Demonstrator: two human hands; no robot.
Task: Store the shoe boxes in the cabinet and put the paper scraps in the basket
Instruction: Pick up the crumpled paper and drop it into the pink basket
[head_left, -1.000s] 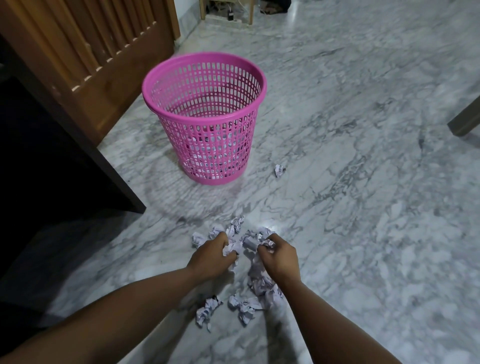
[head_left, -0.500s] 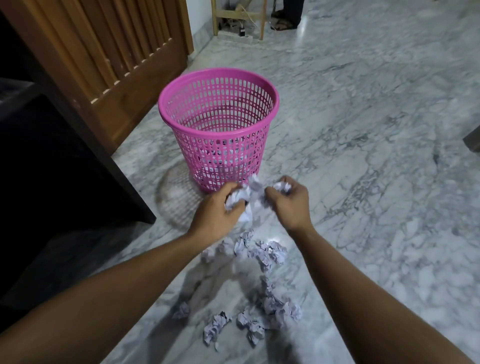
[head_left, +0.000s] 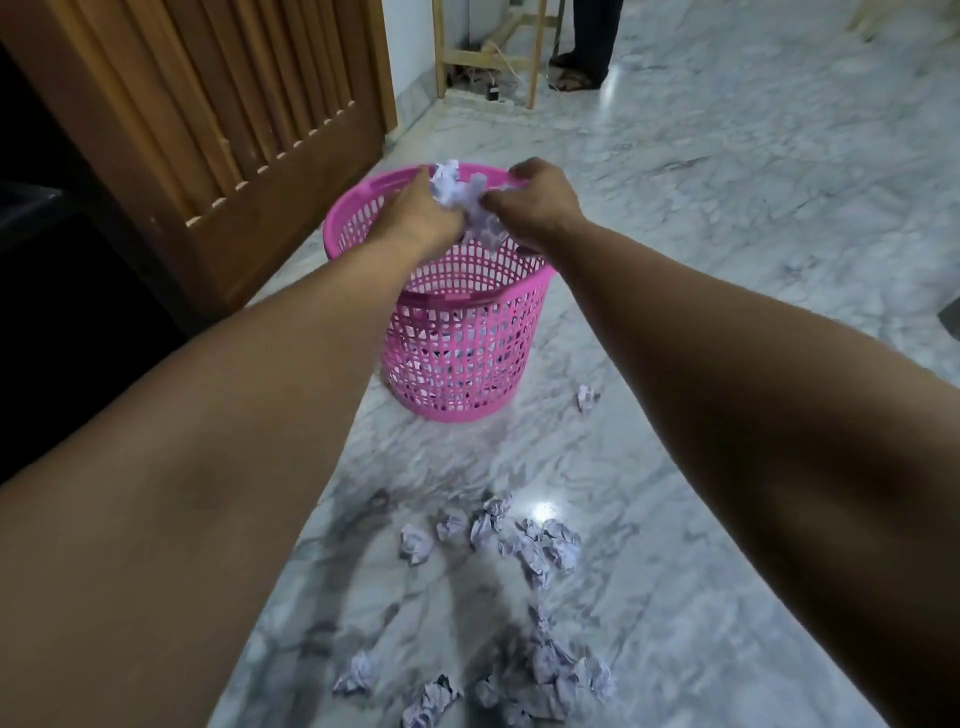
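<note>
A pink plastic mesh basket (head_left: 462, 332) stands on the marble floor. Above its open mouth, my left hand (head_left: 421, 215) and my right hand (head_left: 535, 200) together hold a bunch of crumpled white paper scraps (head_left: 462, 200), fingers curled round them. Some paper shows through the basket's mesh near the bottom. Several more crumpled scraps (head_left: 524, 540) lie on the floor close to me, a further cluster (head_left: 545, 680) lies at the lower edge, and a single scrap (head_left: 587, 399) sits right of the basket's base. No shoe box is in view.
A slatted wooden cabinet door (head_left: 223, 135) stands open at the left beside a dark cabinet interior (head_left: 62, 291). At the back, a wooden frame (head_left: 488, 52) with cables, and a person's legs and sandals (head_left: 587, 47).
Both hands scooped scraps from the floor pile and carried them up and forward, from floor level to above the basket's mouth. My view moved closer to the basket.
</note>
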